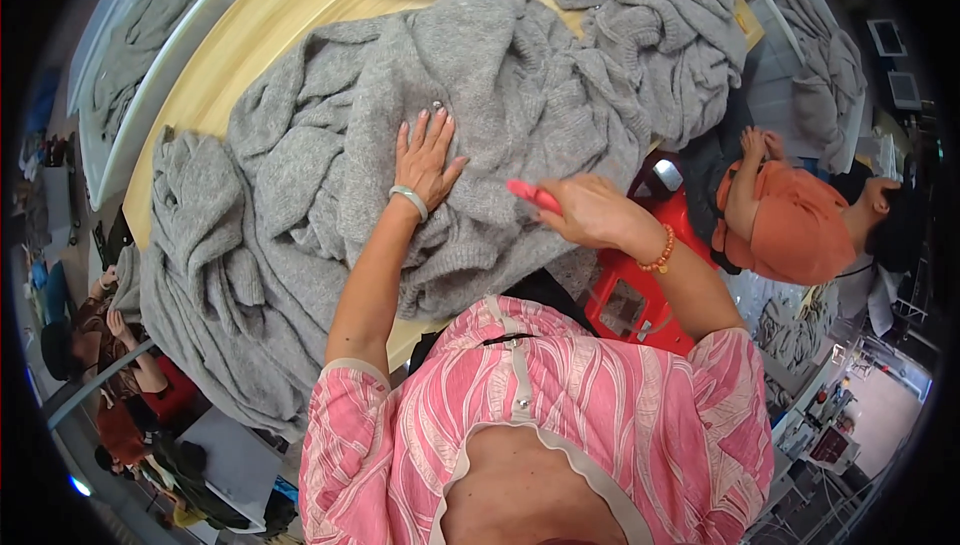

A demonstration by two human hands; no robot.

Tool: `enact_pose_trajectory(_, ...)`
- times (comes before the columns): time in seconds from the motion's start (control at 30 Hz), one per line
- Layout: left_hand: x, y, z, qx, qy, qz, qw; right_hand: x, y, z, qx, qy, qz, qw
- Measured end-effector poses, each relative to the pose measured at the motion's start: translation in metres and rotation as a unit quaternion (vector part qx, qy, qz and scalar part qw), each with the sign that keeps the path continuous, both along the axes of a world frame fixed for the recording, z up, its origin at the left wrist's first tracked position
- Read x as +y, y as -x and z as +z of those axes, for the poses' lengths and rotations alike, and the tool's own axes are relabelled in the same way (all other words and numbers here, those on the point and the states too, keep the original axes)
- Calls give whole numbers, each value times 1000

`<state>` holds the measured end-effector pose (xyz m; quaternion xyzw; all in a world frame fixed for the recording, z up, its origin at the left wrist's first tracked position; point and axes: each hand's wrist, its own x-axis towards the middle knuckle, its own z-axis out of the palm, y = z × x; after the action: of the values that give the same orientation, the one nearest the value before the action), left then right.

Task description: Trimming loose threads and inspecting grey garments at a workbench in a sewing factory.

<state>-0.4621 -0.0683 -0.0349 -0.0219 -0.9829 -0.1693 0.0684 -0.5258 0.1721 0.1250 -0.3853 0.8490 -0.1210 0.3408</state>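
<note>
My left hand [428,157] lies flat with fingers spread on a grey knit sweater [500,85], which is heaped in loose folds on a pale wooden table [215,60]. To the right of it, my right hand [598,211] is closed around a small pinkish-red tool [535,195] held just over the near part of the knitwear. Motion blurs the tool's tip, so its kind does not show. A ribbed edge of the grey knit bunches below my left palm.
More grey knitwear [190,295] hangs over the table's left edge. White bins of grey garments stand at the far left [170,95] and right [790,55]. A red plastic stool [640,295] is beside me. A person in orange [790,220] sits to the right, others to the left.
</note>
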Motion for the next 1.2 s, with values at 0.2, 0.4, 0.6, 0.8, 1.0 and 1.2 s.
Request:
enact_pose_trajectory(0.2, 2, -30, 5, 6, -22, -6, 1000, 36, -32, 6, -71, -10, -3, 997)
enact_pose_trajectory(0.4, 10, -95, 47, -54, 2, 25, 998, 42, -57, -16, -50, 113, -131, 984)
enact_pose_trajectory(0.6, -10, -117, 41, 24, 18, 90, 996, 13, -106, -94, 102, 213, -136, 962)
enact_pose_trajectory(0.8, -27, -139, 28, -9, -236, 194, 952, -43, -136, -162, 222, 158, -104, 957)
enact_pose_trajectory(1.0, -3, -152, 70, 24, -435, 111, 893, -48, -104, -97, 128, 284, -163, 936)
enact_pose_trajectory(1.2, 39, -107, 131, 50, -389, 47, 919, -67, -76, -3, -16, 375, -204, 904)
